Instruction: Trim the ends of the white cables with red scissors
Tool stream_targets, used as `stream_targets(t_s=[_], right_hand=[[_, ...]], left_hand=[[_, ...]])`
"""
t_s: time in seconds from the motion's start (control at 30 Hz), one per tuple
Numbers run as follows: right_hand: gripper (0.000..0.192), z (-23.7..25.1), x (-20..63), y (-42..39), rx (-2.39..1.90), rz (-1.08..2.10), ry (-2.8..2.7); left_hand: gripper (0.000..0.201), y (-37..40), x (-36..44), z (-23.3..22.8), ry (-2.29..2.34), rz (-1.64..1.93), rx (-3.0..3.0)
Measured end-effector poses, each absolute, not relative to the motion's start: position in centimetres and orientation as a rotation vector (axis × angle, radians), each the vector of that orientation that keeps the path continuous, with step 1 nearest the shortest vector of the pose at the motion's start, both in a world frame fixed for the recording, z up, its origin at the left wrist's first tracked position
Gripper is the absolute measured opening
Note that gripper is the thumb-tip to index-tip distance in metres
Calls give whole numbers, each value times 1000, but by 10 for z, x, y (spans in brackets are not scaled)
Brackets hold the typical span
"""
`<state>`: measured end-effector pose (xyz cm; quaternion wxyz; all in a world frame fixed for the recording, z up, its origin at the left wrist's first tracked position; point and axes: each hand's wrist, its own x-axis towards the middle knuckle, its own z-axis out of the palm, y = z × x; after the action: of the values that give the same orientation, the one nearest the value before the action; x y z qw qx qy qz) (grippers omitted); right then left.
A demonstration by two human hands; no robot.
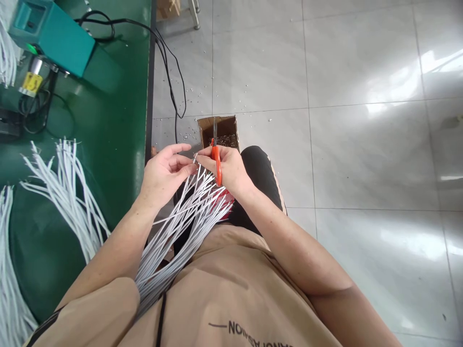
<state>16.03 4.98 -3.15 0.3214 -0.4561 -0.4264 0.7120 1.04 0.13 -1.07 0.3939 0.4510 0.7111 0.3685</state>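
My left hand (164, 173) pinches the tip of one white cable (195, 161) drawn from a bundle of white cables (181, 226) that fans across my lap. My right hand (227, 168) grips orange-handled cutters (217, 161), their metal jaws pointing away from me, right beside that cable tip. Both hands meet over a small cardboard box (219, 131) on the floor that holds small cut scraps.
A green workbench (108, 120) stands at my left with more white cable bundles (68, 193), a teal machine (50, 33) and black cords (170, 72). Grey floor tiles (361, 144) with scattered scraps stretch to the right.
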Motion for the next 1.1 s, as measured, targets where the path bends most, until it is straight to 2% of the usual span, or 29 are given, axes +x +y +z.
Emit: stream_targets(t_s=[0.1,0.27,0.5,0.8,0.93,1.1], right_hand=[[8,-28,160,49,-1154,1932,-1009],[17,-25,163,49,-1077,2057,-971],[22,-27,162,50,-1167,1915,-1006],[21,-30,160,47,-1096,1950,-981],[14,-47,163,48,-1215,1723,-1153],[17,-53,171,50,-1344,1369,-1186]], left_hand=[[46,1,9,-13,1769,927,1121],[51,3,6,-14,1588,904,967],[60,4,7,-13,1693,984,997],[51,5,7,-10,1554,938,877],[50,5,4,-6,1520,917,888],[47,7,-3,-8,1675,880,1164]])
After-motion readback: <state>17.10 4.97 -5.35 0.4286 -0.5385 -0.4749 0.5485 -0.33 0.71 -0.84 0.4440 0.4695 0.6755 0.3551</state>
